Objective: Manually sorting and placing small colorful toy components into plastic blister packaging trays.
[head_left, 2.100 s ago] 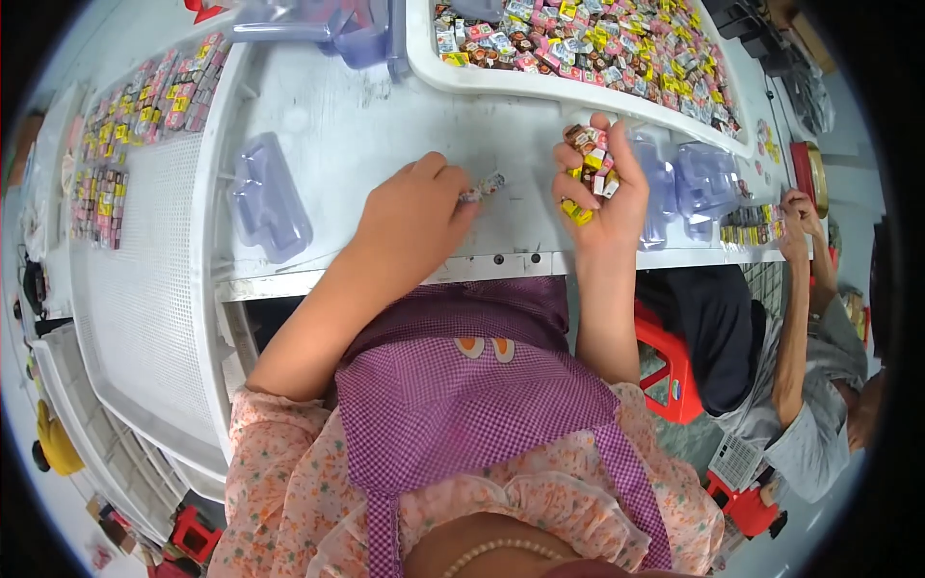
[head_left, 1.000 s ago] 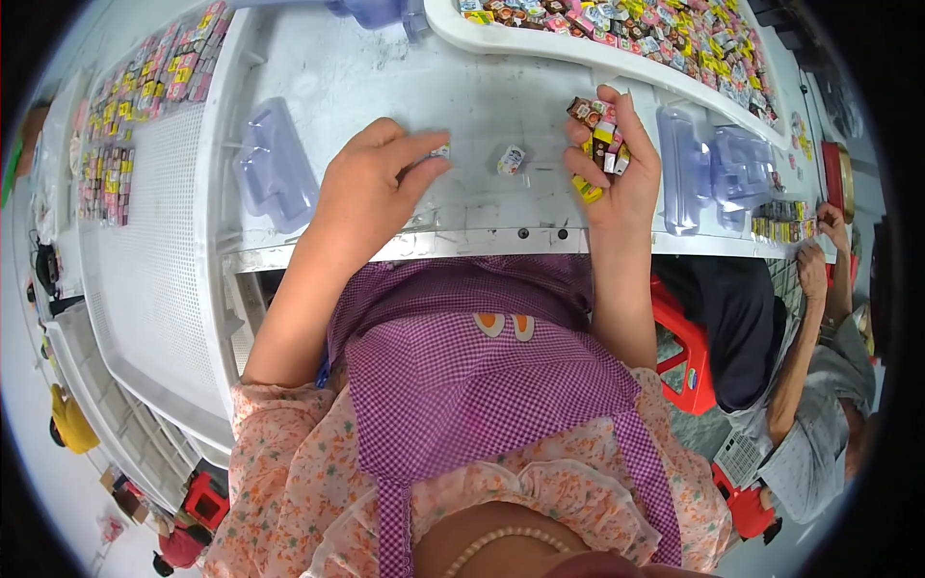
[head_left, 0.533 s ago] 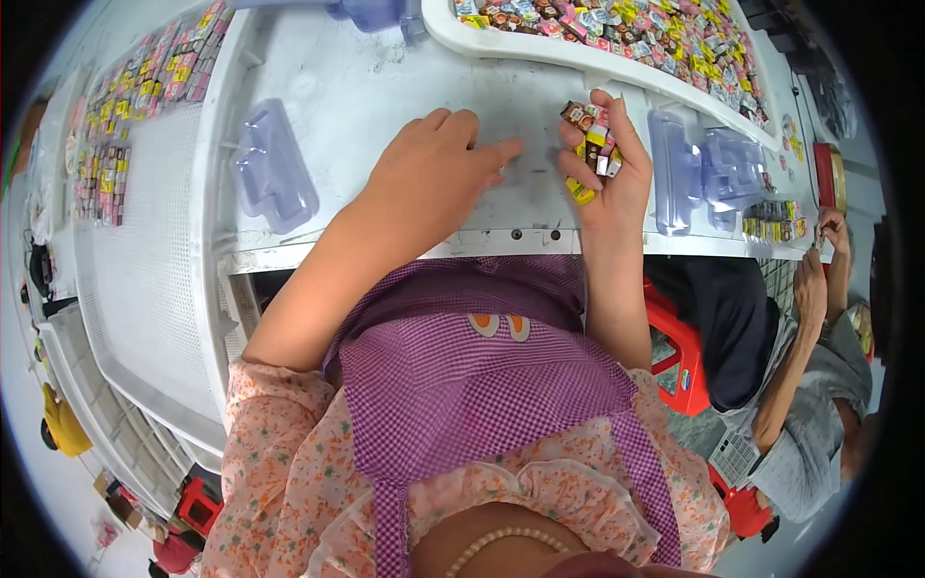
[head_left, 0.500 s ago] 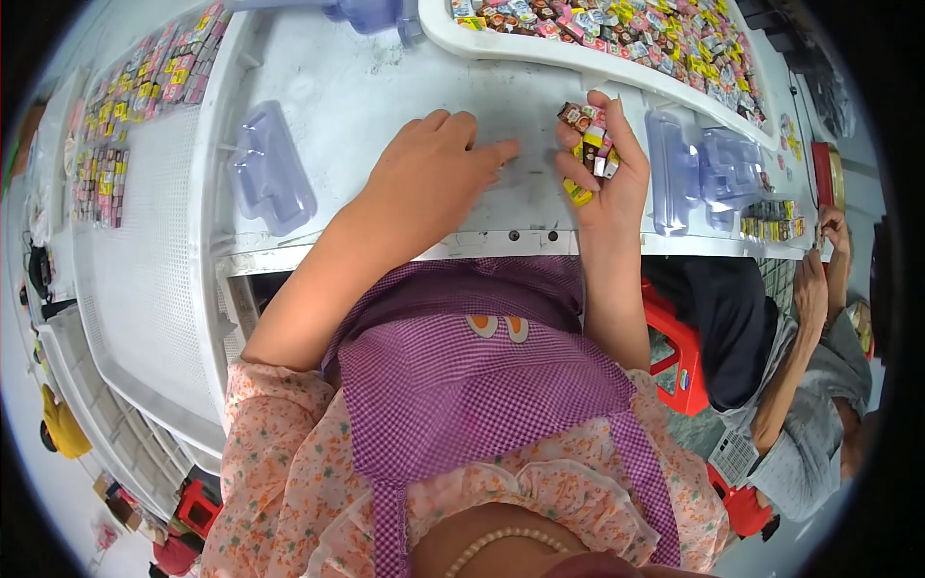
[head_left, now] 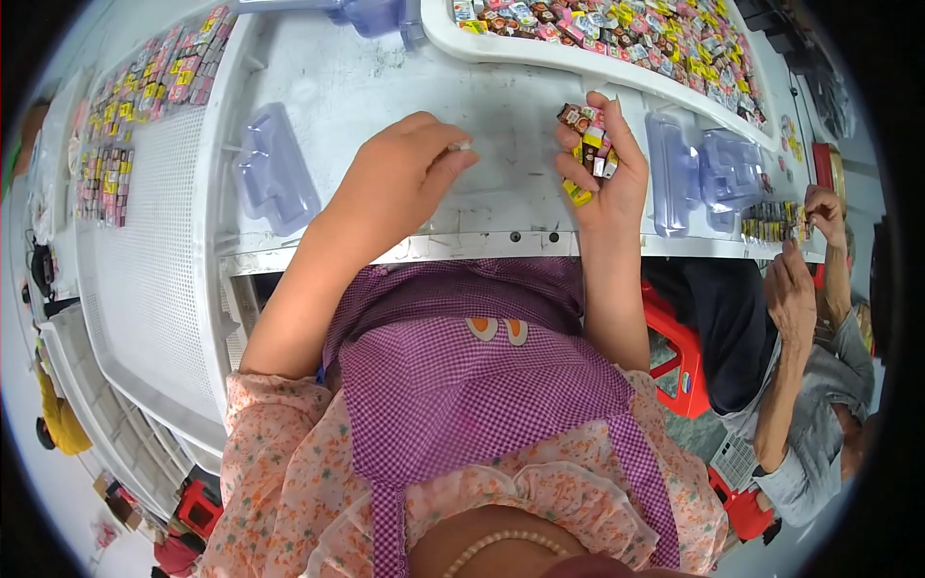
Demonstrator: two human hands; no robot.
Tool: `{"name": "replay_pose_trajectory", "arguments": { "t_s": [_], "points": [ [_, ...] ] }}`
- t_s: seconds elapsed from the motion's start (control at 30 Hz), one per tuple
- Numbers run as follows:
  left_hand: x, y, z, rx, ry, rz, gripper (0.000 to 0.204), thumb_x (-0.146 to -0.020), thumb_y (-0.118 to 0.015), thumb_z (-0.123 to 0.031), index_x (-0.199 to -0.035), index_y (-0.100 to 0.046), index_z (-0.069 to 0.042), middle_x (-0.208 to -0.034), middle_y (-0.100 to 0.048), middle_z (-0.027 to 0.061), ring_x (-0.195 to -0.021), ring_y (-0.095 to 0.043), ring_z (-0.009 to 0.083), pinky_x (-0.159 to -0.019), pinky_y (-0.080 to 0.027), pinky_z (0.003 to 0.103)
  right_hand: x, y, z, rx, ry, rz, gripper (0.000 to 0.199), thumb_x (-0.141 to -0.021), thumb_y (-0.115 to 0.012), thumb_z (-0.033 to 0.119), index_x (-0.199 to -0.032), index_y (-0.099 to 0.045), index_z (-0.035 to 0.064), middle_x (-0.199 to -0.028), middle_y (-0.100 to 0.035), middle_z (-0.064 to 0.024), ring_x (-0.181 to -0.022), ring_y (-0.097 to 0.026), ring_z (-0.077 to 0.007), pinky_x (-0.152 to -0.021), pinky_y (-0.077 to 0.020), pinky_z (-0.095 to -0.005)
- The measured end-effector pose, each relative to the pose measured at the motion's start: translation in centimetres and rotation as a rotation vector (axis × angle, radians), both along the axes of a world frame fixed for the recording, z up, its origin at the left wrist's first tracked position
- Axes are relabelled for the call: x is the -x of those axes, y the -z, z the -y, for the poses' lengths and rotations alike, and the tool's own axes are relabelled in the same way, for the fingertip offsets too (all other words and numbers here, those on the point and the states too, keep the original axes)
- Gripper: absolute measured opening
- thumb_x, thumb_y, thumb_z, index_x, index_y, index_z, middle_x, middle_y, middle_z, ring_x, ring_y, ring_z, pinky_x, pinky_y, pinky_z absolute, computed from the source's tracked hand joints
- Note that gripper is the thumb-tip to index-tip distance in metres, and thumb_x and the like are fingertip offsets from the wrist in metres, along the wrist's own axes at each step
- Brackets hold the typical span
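Note:
My right hand [head_left: 620, 173] is turned palm up above the worktable [head_left: 405, 82], its fingers curled around several small block-shaped wrapped candies [head_left: 592, 144] in brown, pink, yellow and white. A yellow one [head_left: 577, 193] sticks out low, by the palm. To the left, my left hand [head_left: 400, 169] hovers over the table with thumb and fingers drawn together. A tiny whitish bit shows at its fingertips, too small to tell whether it is a candy or a nail. Clear bluish plastic trays lie to either side: one tray [head_left: 275, 171] on the left, another tray [head_left: 672, 173] beside my right hand.
A white bin [head_left: 540, 55] heaped with loose candies stands at the back right. On the left is a perforated white tray [head_left: 145, 260] with candies in rows [head_left: 159, 82]. At the right edge a co-worker's hands [head_left: 809, 260] are near lined-up candies [head_left: 771, 222].
My left hand has moved left and its outstretched finger has drawn in toward the thumb. My right hand stays put with its candies. The co-worker's hands have moved apart.

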State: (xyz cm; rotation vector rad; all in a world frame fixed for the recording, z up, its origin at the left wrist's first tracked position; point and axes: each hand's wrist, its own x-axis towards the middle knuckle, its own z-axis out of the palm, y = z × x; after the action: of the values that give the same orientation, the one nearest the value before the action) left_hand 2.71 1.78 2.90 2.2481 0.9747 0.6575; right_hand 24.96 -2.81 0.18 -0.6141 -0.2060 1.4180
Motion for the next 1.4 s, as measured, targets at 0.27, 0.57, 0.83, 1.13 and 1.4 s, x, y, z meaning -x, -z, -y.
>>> {"name": "replay_pose_trajectory", "arguments": {
  "t_s": [0.27,0.57,0.83,1.13,1.4],
  "points": [
    [0.2,-1.2,-0.4,0.783,-0.135,0.376,0.028,-0.095,-0.058,-0.019,-0.117,-0.063,-0.003,-0.078,-0.061,0.001,-0.068,-0.055,0.0074,-0.06,-0.046,0.023,0.0,0.0,0.0,-0.006,0.002,0.009,0.026,-0.099,-0.05,0.025,-0.108,-0.06,0.0031,-0.087,-0.058,-0.0135,-0.072,-0.051,-0.017,-0.037,-0.0288,-0.0192],
    [1.5,-0.5,-1.9,1.312,-0.099,0.906,0.043,-0.1,-0.05,-0.031,-0.125,-0.054,0.003,-0.086,-0.062,0.0104,-0.074,-0.058,0.0117,-0.061,-0.047,0.023,0.0,0.2,-0.1,-0.028,-0.011,-0.011,0.026,-0.099,-0.05,0.025,-0.108,-0.06,0.0028,-0.086,-0.058,-0.0128,-0.072,-0.051,-0.0164,-0.037,-0.0289,-0.0188],
    [1.7,0.1,-1.9,1.286,-0.101,0.936,0.034,-0.096,-0.056,-0.017,-0.119,-0.057,0.007,-0.09,-0.064,0.0122,-0.075,-0.058,0.0122,-0.062,-0.048,0.021,0.0,0.0,-0.1,-0.023,-0.01,-0.008,0.027,-0.098,-0.05,0.024,-0.108,-0.06,0.0017,-0.086,-0.058,-0.0126,-0.071,-0.051,-0.0167,-0.036,-0.0286,-0.0188],
    [1.5,-0.1,-0.8,0.452,-0.187,0.254,0.02,-0.087,-0.064,-0.009,-0.106,-0.067,-0.003,-0.097,-0.068,0.0087,-0.079,-0.065,0.0186,-0.069,-0.052,0.028,0.0,-0.2,-0.1,-0.005,0.003,0.02,0.028,-0.098,-0.051,0.025,-0.108,-0.06,0.0009,-0.086,-0.056,-0.0121,-0.071,-0.05,-0.0163,-0.036,-0.0287,-0.0189],
    [0.9,2.1,0.1,-0.104,-0.043,0.07,0.017,-0.081,-0.068,-0.008,-0.097,-0.069,-0.004,-0.104,-0.068,0.0096,-0.091,-0.063,0.0288,-0.078,-0.053,0.036,0.2,-0.3,-0.1,0.012,0.005,0.017,0.027,-0.098,-0.051,0.025,-0.108,-0.06,0.0014,-0.086,-0.056,-0.012,-0.071,-0.05,-0.0161,-0.036,-0.0282,-0.0189]
  ]
}}
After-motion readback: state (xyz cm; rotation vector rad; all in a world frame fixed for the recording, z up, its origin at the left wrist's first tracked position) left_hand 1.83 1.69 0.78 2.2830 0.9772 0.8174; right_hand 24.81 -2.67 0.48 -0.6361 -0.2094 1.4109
